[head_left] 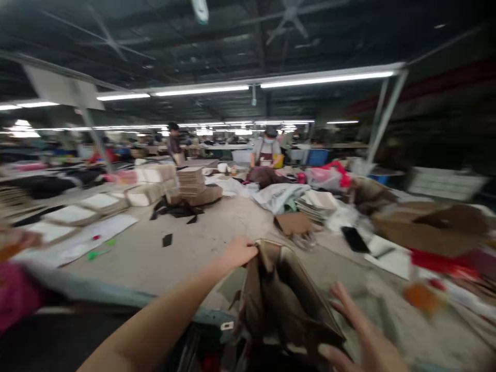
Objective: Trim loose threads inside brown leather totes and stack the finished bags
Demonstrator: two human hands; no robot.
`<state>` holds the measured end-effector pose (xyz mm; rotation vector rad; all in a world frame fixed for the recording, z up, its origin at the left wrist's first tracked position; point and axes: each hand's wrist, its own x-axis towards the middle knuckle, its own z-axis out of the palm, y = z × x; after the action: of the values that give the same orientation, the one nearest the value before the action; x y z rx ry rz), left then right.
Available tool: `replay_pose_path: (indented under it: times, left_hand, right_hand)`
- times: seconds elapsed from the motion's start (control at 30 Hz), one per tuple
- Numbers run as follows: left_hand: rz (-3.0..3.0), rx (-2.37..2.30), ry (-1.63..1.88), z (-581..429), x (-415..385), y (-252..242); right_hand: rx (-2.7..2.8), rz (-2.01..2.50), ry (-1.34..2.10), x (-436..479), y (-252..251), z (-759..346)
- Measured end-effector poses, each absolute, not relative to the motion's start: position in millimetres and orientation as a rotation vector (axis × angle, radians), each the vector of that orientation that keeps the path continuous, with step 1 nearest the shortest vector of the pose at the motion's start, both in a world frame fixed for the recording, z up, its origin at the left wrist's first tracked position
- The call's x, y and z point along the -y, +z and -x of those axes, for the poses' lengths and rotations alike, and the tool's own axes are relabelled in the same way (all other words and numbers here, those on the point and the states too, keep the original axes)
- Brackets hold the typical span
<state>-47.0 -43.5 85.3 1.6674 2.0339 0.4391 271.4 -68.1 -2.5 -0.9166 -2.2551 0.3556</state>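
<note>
A brown bag (294, 294) with its mouth open stands at the near edge of the table in front of me. My left hand (241, 251) is closed on the far left corner of its rim. To the right of the bag, my right hand (358, 323) has its thumb and fingers spread, close to the near right side. Whether its fingertips touch the bag cannot be made out. Motion blurs the picture, and the lower part of the bag is cut off by dark shapes below.
Stacks of pale and brown pieces (190, 182) stand at the back left of the table (217, 222). Black scraps (176, 207) lie before them. On the right are a black phone (354, 239) and a brown cardboard box (430, 227). A person (266, 150) stands across the table.
</note>
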Motion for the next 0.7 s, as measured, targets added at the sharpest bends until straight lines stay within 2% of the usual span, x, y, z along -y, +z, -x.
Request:
replay_pose_path:
  times: [0.13,0.27,0.37,0.5,0.6,0.7]
  left_hand:
    - [-1.702,-1.799,0.432,63.6,26.5,73.8]
    - [-1.529,-1.703,0.448,73.5,30.9,67.2]
    - [-1.628,-1.786,0.248,85.2,41.5,71.7]
    - [-2.036,-2.136,0.009,101.0,58.3,101.3]
    - [-2.302,-2.165,0.067,89.4,64.7,125.9]
    - [-2.383,-1.842,0.26,56.7,52.0,129.7]
  right_hand:
    - [2.172,1.228,0.536,75.3,-2.0,-263.0]
    - [2.026,1.289,0.672,42.0,11.0,-257.8]
    - [2.043,1.201,0.765,5.4,19.6,-258.0]
    - [2.103,1.021,0.96,-37.4,24.4,-246.0]
    - [2.188,0.859,1.103,-54.7,29.4,-229.9]
    - [2.257,0.676,1.216,-60.6,33.9,-221.9]
